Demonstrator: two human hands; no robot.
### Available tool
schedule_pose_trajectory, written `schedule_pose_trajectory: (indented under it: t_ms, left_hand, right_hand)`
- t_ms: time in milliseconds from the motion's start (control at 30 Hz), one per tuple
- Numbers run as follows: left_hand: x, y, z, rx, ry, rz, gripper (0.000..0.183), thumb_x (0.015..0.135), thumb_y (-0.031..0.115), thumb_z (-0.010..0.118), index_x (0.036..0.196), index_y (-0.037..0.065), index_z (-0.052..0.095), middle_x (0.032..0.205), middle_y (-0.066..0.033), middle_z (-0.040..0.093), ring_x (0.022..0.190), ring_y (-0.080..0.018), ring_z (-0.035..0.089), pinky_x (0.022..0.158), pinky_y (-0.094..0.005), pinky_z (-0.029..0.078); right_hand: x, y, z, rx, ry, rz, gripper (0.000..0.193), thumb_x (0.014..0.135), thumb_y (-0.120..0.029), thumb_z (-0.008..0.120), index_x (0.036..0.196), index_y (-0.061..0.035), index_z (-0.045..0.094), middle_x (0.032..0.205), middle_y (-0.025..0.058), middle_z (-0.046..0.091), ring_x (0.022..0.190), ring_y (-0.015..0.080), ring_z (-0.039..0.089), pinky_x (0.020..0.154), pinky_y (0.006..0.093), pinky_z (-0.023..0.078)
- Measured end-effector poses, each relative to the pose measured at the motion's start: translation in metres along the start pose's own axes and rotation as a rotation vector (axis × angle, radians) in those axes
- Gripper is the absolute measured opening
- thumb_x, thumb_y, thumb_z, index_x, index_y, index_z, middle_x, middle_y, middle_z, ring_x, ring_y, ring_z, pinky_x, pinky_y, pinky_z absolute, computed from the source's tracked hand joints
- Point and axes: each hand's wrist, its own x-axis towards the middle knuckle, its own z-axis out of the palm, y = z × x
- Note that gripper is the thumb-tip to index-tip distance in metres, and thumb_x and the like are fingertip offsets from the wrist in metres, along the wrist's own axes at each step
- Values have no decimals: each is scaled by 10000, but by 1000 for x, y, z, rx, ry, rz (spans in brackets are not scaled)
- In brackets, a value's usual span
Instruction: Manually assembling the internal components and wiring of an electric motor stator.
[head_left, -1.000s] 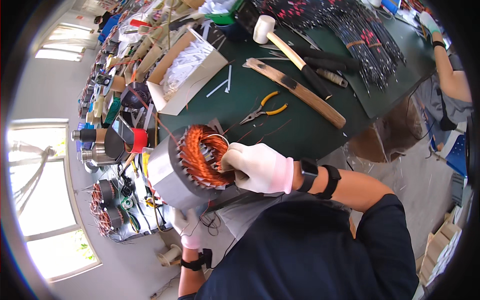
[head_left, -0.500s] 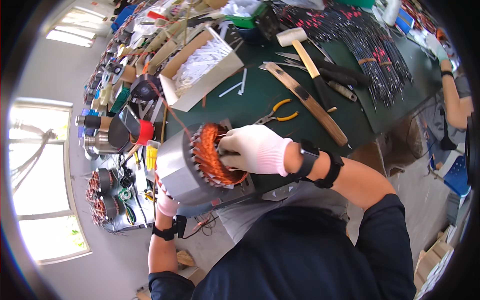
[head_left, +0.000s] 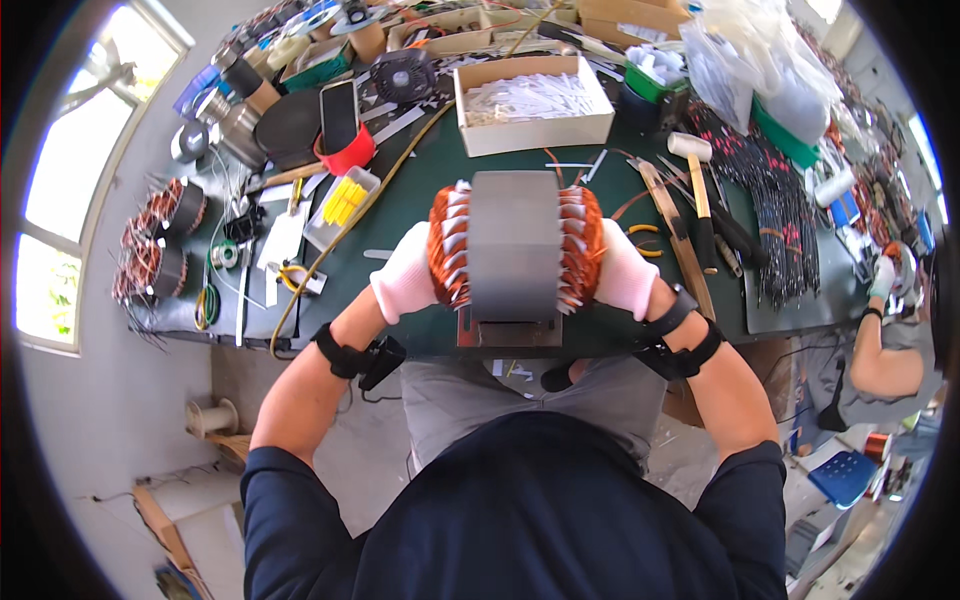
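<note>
A motor stator point(head_left: 515, 245) with a grey steel core sits upright in front of me. Orange-brown copper windings bulge from both of its ends, with white insulating slips along the slots. My left hand point(head_left: 408, 275), in a white glove, grips the left winding. On the opposite end my right hand point(head_left: 624, 272), gloved too, clasps the right winding. Most fingers of both hands are hidden by the copper coils. Beneath the core a flat metal base point(head_left: 510, 336) shows at the table's near edge.
Beyond the stator stands a cardboard box point(head_left: 540, 135) of white slips. To the right lie a mallet point(head_left: 700, 195), a wooden stick point(head_left: 675, 235) and yellow-handled pliers point(head_left: 648, 242). Wound stators point(head_left: 150, 270) and a phone point(head_left: 340, 115) are leftward. A co-worker's gloved hand point(head_left: 882, 277) shows far right.
The stator has turned, so its core now faces me with a winding on each side. My right hand has left the bore for the right end; my left hand has come into fuller view.
</note>
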Motion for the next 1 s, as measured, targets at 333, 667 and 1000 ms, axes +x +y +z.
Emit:
schedule_pose_trajectory:
  t_ms: [333, 667, 1000]
  left_hand:
    - [-15, 93, -7, 465, 195, 115, 712, 772, 77, 832, 1393, 39, 484, 1208, -140, 643, 1052, -254, 667, 924, -326, 534]
    - [9, 36, 18, 11, 212, 132, 211, 1100, 159, 463, 1282, 82, 537, 896, 4, 549, 617, -72, 506, 545, -209, 457]
    - [-18, 63, 4, 68, 216, 106, 373, 967, 67, 646, 1320, 28, 532, 1017, -58, 609, 857, -127, 622, 754, -291, 549]
  right_hand:
    - [-16, 12, 5, -47, 407, -368, 354, 1083, -100, 391, 1414, -62, 508, 1167, 65, 632, 979, 154, 636, 902, 310, 547]
    - [2, 3, -21, -130, 112, -467, 302, 1066, -76, 455, 1365, -92, 495, 1156, 58, 648, 946, 144, 678, 804, 288, 604]
    - [2, 3, -19, 43, 157, -330, 303, 1102, -323, 427, 1171, -116, 638, 988, 21, 704, 878, 168, 698, 774, 333, 596]
